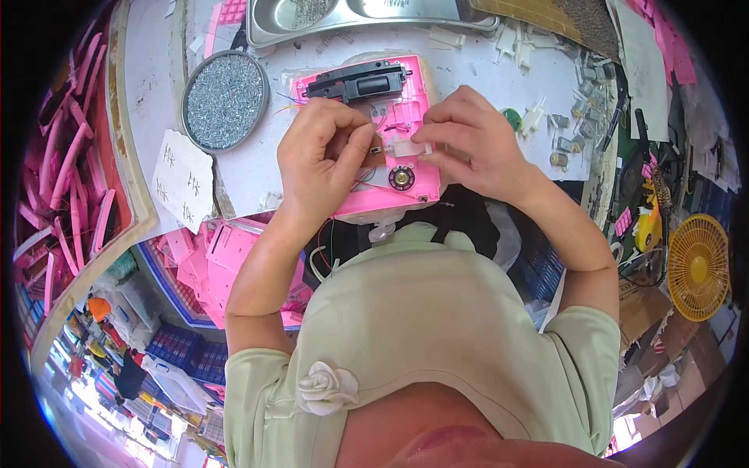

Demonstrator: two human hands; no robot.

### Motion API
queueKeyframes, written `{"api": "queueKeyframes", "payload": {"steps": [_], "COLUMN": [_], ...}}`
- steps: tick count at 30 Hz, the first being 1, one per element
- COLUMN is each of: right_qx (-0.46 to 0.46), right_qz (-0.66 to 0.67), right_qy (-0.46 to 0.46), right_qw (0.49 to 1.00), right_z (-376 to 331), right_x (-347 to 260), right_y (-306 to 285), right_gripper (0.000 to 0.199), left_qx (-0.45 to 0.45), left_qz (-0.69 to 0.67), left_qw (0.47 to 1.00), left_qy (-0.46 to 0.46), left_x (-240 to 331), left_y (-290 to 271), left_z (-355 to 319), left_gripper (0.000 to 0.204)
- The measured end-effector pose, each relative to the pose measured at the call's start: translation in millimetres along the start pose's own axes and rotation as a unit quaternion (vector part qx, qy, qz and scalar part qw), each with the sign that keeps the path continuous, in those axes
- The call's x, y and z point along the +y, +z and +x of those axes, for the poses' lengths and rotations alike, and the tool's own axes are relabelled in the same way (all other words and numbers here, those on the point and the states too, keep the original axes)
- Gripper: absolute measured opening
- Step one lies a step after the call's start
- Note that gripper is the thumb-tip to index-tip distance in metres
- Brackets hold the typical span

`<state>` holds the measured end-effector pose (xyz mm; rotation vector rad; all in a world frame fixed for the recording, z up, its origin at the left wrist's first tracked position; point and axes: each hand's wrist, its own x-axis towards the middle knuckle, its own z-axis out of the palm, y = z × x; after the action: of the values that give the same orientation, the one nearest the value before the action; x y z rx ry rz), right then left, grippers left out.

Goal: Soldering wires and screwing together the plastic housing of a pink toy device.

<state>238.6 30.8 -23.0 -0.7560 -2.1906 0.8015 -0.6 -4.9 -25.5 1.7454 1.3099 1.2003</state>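
A pink plastic housing [382, 201] lies in front of me on the table, with a long black part [355, 83] across its far end. Thin coloured wires and a small round speaker [402, 179] sit inside it. Above the housing, my right hand [477, 140] pinches a whitish translucent plastic part [406, 147] between thumb and fingers. Close by on the left, my left hand [324, 148] is closed, thumb against fingers. A small metallic piece [376, 149] shows at its fingertips; what the hand holds is mostly hidden.
A round tray of small screws [225, 100] stands at the left, beside handwritten cardboard [183, 178]. A metal tray [374, 22] lies at the back. Small motors [563, 145] and translucent parts [533, 118] are scattered right. Pink pieces fill a bin [226, 273] below left. A yellow fan [698, 267] stands far right.
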Motion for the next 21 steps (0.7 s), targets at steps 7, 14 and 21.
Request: {"api": "queueKeyframes", "payload": {"steps": [7,14,21], "right_qx": [-0.062,0.017,0.075], "right_qz": [-0.089,-0.031,-0.532], "right_qy": [0.013,0.072,0.259], "right_qw": [0.994,0.997,0.803], "right_z": [4.3,-11.5,-43.5], "right_x": [-12.1,3.7,99.6], "right_y": [4.3,-42.6,-139.8], "right_gripper": [0.027,0.027,0.027], "left_qx": [-0.034,-0.056,-0.072], "left_qz": [0.026,0.027,0.045], "left_qw": [0.999,0.998,0.996], "left_qy": [-0.028,-0.029,-0.014], "left_x": [3.5,12.9,18.4], "left_y": [-4.1,-18.0,-36.9], "left_z": [-0.1,-1.1,-4.7], "left_gripper": [0.007,0.013,0.019]}}
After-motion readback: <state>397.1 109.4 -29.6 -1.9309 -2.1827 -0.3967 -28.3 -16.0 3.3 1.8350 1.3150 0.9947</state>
